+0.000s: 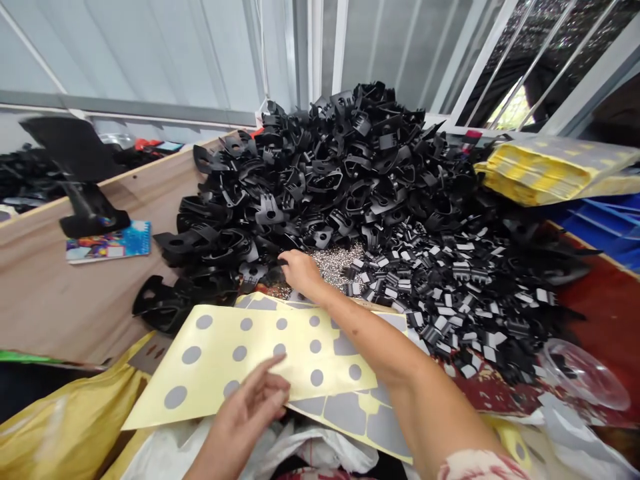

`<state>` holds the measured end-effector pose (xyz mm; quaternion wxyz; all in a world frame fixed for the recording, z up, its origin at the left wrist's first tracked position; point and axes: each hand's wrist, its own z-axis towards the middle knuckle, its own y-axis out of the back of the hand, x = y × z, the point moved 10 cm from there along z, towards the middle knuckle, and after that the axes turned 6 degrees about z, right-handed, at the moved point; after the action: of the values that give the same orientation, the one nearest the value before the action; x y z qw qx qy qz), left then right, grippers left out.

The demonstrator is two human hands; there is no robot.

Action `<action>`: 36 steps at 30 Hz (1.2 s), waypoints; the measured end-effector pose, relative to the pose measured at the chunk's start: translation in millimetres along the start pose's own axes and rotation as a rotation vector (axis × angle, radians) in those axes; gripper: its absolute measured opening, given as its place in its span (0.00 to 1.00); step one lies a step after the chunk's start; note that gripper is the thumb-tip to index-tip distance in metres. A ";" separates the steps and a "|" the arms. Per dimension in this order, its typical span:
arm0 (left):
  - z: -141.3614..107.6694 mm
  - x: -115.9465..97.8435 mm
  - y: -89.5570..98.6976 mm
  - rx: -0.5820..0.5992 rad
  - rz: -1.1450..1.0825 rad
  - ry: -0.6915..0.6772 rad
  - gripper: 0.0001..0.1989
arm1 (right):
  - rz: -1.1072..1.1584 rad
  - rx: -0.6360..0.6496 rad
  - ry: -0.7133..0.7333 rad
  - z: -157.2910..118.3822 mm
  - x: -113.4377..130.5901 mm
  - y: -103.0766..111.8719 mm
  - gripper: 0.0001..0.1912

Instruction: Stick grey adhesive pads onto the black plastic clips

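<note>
My right hand (303, 273) reaches across to the near edge of a heap of black plastic parts (325, 180). Its fingers are closed on what looks like a black plastic part, mostly hidden in the clutter. Beside that hand lies a pile of small shiny metal pieces (340, 263). My left hand (255, 400) hovers at the front edge of a yellow sticker sheet (215, 340) with rows of grey round stickers. Its fingers are loosely curved and apart, with nothing visible in them. More sheets (367, 423) with larger grey shapes lie underneath.
Small black clips with white pads (445, 293) are spread at the right, near a clear plastic bowl (585, 373). A stack of yellow sheets (545, 170) rests on a blue crate (605, 223). At left, a black stand (83, 173) is on a colourful booklet (133, 240).
</note>
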<state>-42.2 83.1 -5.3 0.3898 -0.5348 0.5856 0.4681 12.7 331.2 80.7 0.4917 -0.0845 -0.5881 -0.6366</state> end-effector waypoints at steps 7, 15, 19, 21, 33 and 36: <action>47.5 -52.2 -36.3 -0.199 -0.492 -0.026 0.45 | 0.570 -0.024 -0.140 -146.5 -14.5 52.3 0.13; 119.1 -69.7 -112.2 0.037 -0.376 0.045 0.30 | -0.140 -0.296 -0.039 -257.7 -57.2 133.2 0.09; 140.2 -68.7 -145.1 0.202 -0.353 0.084 0.26 | -0.264 -0.145 0.037 -258.1 -52.1 95.5 0.06; 146.4 -60.9 -151.6 0.216 -0.345 0.106 0.26 | -0.290 -0.133 0.020 -253.3 -54.0 87.9 0.05; 152.8 -45.4 -145.9 0.217 -0.441 0.158 0.30 | 0.397 0.023 -0.089 -257.5 -0.6 118.5 0.10; 130.4 -53.2 -149.2 0.278 -0.569 0.153 0.26 | 0.349 -0.335 -0.179 -250.8 -30.0 154.5 0.07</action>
<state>106.5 224.4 -7.6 0.5290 -0.6522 0.4988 0.2143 257.9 165.5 89.3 0.5193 -0.3208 -0.4921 -0.6207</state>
